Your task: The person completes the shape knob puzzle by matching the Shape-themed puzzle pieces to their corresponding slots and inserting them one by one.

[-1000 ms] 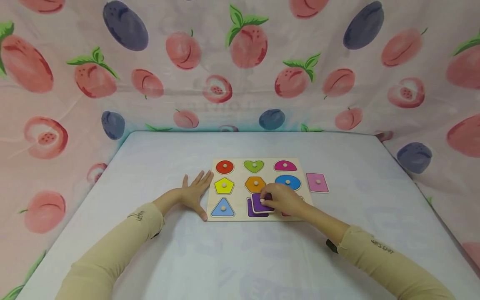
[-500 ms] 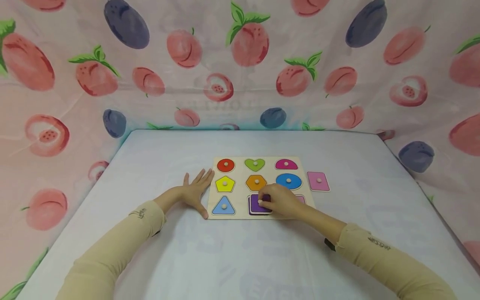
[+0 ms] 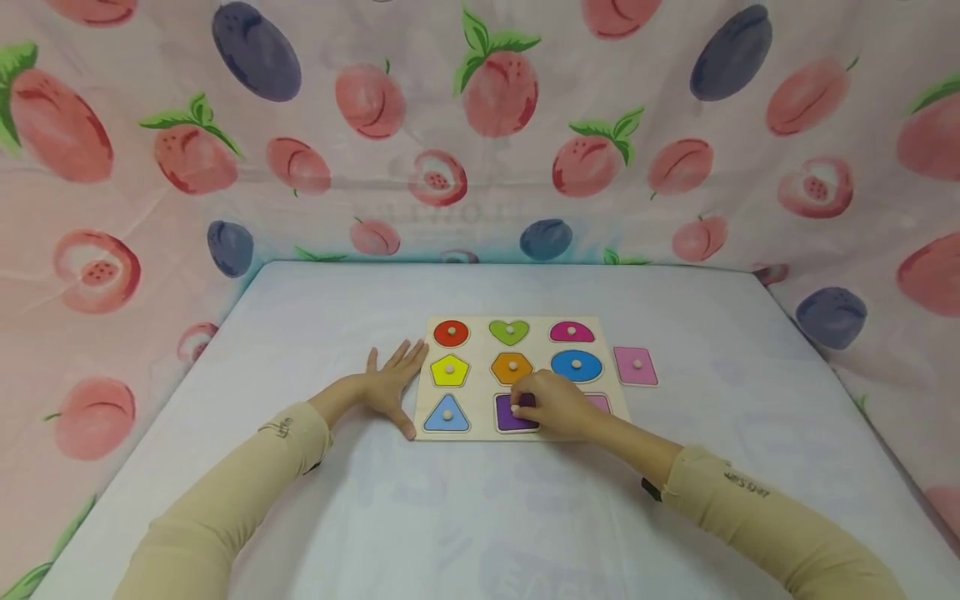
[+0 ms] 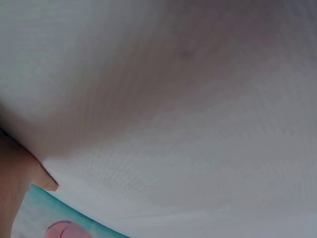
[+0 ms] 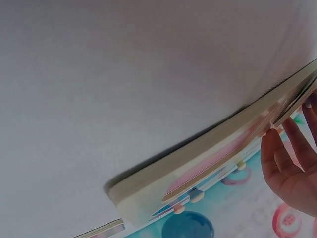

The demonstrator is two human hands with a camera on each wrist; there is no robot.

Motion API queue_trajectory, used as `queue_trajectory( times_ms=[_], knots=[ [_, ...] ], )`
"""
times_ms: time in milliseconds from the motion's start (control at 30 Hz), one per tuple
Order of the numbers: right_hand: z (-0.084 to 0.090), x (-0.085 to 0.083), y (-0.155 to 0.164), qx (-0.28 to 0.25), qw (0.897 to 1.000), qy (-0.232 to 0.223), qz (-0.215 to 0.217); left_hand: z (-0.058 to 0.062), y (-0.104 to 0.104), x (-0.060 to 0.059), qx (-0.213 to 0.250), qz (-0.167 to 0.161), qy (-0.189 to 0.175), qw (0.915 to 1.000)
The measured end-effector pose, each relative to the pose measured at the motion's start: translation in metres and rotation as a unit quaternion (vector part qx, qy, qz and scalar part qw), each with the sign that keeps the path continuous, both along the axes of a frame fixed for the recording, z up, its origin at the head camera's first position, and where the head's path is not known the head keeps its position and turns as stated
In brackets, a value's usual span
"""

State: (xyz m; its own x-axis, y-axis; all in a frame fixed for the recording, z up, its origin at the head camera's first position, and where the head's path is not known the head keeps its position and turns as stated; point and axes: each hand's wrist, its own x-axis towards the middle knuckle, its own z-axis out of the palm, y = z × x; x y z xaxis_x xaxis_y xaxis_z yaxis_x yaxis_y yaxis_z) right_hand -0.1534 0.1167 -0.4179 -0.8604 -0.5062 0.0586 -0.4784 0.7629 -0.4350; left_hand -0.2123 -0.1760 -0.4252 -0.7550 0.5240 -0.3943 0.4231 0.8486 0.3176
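A wooden peg puzzle board [image 3: 480, 387] lies on the table with knobbed shapes in it. My right hand [image 3: 561, 407] pinches the knob of the purple square piece [image 3: 504, 422], which lies over the purple recess in the bottom row. In the right wrist view, the right hand [image 5: 292, 171] is at the board's face, and the piece's edge [image 5: 297, 105] stands slightly tilted off it. My left hand [image 3: 387, 390] is spread, its fingertips and thumb along the board's left edge. Only part of the left hand [image 4: 20, 173] shows in the left wrist view.
A pink knobbed piece [image 3: 635, 367] lies on the white tablecloth [image 3: 345, 500] just right of the board. The pink recess [image 3: 598, 402] at bottom right is partly behind the right hand. A fruit-print curtain [image 3: 480, 208] rises behind and at both sides.
The purple piece has shifted slightly left and down, from sitting askew over its recess to lining up with it. The right hand moved with it; the left hand stayed put.
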Motion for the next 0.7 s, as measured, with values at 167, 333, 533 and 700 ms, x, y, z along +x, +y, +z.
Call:
queue_trajectory(
  times_ms=[167,333,533,700],
  knots=[
    [-0.003,0.0,-0.002,-0.004,1.0,0.009,-0.008,0.0,-0.001,0.001,0.004,0.0,0.0,1.0],
    [-0.003,0.002,-0.004,0.009,1.0,0.018,0.006,-0.002,-0.002,0.004,-0.001,-0.004,0.001,1.0],
    [0.004,0.003,-0.01,0.044,0.998,0.032,0.008,-0.001,-0.001,0.002,-0.002,-0.004,0.005,1.0],
    [0.015,-0.002,-0.021,0.096,0.995,0.004,-0.01,0.001,0.001,-0.002,-0.009,-0.006,0.0,0.9999]
  ],
)
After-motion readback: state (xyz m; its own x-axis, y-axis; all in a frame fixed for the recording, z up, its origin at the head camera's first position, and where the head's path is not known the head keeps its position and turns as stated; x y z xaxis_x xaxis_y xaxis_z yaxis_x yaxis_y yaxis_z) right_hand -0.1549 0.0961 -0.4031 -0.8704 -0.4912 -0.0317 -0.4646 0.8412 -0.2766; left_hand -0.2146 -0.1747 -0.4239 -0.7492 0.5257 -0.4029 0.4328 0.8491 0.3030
